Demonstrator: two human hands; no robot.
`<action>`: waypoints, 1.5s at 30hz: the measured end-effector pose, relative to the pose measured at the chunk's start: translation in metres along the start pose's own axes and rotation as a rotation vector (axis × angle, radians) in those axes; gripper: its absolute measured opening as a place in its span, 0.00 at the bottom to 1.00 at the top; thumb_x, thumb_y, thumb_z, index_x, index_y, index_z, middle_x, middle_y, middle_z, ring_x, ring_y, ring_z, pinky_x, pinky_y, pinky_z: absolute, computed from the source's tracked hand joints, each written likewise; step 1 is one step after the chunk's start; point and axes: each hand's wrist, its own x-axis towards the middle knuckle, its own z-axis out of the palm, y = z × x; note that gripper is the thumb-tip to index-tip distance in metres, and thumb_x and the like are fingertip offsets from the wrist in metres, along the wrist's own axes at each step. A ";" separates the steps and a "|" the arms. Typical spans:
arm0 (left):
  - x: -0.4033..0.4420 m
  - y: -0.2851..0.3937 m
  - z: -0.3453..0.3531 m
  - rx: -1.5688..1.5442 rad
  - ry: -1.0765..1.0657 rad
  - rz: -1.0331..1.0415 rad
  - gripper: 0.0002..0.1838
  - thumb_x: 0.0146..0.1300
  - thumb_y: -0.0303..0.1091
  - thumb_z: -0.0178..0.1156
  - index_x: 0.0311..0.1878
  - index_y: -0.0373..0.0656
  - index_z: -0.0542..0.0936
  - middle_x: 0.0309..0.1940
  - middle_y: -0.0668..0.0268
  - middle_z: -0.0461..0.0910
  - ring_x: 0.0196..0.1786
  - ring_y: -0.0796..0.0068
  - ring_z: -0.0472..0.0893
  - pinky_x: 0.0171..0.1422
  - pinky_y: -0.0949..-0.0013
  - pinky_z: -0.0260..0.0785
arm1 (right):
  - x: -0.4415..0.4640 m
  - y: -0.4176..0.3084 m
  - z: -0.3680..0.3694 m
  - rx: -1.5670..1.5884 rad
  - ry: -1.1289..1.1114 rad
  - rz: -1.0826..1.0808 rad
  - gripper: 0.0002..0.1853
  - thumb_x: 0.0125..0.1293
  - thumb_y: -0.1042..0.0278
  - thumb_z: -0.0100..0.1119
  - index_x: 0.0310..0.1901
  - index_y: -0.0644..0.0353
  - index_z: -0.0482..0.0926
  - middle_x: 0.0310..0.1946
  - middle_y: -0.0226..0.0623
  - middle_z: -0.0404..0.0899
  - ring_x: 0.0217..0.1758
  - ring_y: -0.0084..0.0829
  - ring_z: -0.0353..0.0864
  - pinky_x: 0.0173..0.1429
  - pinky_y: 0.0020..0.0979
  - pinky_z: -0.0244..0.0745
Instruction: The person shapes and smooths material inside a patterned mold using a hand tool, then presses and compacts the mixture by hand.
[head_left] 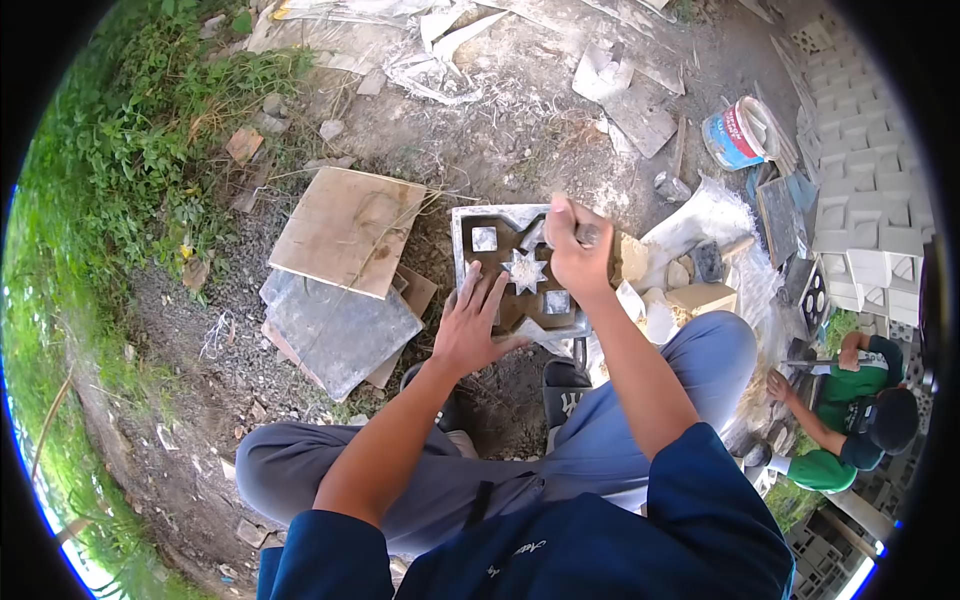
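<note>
A rectangular mould [462, 235] with a star-shaped piece [524, 271] at its middle and square blocks in its corners lies on the ground before my knees. My left hand [470, 325] rests on the mould's left and lower side, its fingers spread. Over the right side of the mould is my right hand [581, 248], closed in a fist. Something greyish shows at its fingers, too small to name. Small square blocks [484, 238] stand inside the frame.
Wooden boards [348, 228] and a grey slab [340, 325] lie stacked at the left. A paint bucket [740, 135] stands at the upper right. Near my right knee are rubble and a white sheet [715, 212]. A person in green [850, 385] works at the far right beside stacked blocks [860, 160].
</note>
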 end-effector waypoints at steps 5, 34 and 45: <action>0.003 -0.001 -0.002 -0.018 -0.019 0.000 0.63 0.57 0.71 0.72 0.86 0.45 0.56 0.83 0.52 0.59 0.90 0.53 0.43 0.85 0.37 0.53 | 0.002 -0.027 -0.008 0.128 0.007 -0.023 0.26 0.84 0.56 0.58 0.27 0.63 0.71 0.19 0.22 0.62 0.26 0.17 0.57 0.29 0.30 0.57; 0.004 0.002 -0.003 0.003 -0.039 -0.011 0.63 0.58 0.72 0.70 0.87 0.47 0.54 0.84 0.53 0.59 0.90 0.53 0.43 0.86 0.38 0.52 | 0.011 0.007 0.004 0.187 -0.005 0.072 0.22 0.86 0.60 0.52 0.29 0.62 0.70 0.20 0.28 0.67 0.22 0.20 0.64 0.32 0.31 0.70; 0.004 0.002 -0.007 0.043 -0.065 -0.024 0.63 0.57 0.72 0.71 0.86 0.43 0.56 0.82 0.51 0.61 0.90 0.50 0.43 0.88 0.45 0.49 | 0.021 -0.019 -0.015 0.167 -0.027 0.058 0.20 0.86 0.61 0.54 0.32 0.61 0.74 0.21 0.24 0.68 0.24 0.17 0.65 0.31 0.26 0.62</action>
